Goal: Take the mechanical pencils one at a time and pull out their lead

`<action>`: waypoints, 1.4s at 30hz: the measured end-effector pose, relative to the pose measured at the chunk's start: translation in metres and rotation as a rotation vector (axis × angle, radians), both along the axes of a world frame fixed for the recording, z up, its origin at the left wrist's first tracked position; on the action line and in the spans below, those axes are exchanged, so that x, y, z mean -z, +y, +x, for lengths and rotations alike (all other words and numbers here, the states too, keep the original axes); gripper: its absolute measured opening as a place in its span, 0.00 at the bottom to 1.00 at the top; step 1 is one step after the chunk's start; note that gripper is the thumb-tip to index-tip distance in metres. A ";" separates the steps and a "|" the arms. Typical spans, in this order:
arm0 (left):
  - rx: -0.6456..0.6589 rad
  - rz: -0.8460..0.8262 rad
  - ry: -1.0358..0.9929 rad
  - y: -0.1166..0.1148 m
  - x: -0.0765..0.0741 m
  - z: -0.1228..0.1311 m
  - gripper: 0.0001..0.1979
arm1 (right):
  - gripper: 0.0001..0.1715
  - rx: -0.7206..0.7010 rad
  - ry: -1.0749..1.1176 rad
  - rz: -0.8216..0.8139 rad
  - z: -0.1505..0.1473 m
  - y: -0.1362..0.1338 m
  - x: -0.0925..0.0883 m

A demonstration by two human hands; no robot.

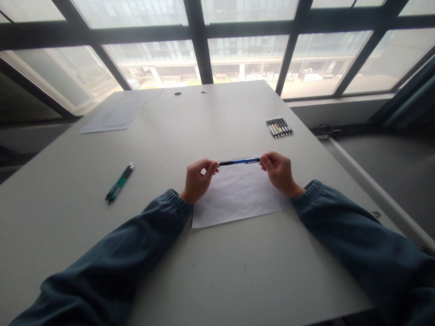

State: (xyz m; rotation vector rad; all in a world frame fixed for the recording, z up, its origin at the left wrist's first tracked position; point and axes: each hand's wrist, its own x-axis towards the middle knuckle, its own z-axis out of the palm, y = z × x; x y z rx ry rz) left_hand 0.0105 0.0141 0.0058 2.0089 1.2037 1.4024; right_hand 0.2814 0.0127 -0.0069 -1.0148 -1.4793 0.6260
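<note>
A person holds one slim pen (pixel 240 161) between two hands, above the upper part of a white paper (pixel 243 192) on the table (pixel 244 267). The pen lies almost level, its right end slightly higher. Its left portion is black, the portion to the right is bright blue, and a dark clip runs along the lower side near the right end. A small pale part shows at the left end. The left hand (pixel 200 180) pinches this end between thumb and fingers; the right hand (pixel 277 173) pinches the opposite end in the same way. Any lettering on the pen is too small to read.
</note>
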 end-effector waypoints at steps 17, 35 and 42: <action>0.008 -0.017 -0.008 0.001 0.002 -0.001 0.18 | 0.20 -0.007 -0.004 -0.005 0.000 0.000 0.000; 0.006 -0.020 -0.006 -0.001 -0.001 0.000 0.19 | 0.22 -0.001 -0.036 -0.011 0.000 -0.002 -0.003; -0.001 -0.022 0.003 -0.001 -0.001 0.000 0.21 | 0.23 -0.005 -0.025 -0.023 0.000 -0.001 -0.001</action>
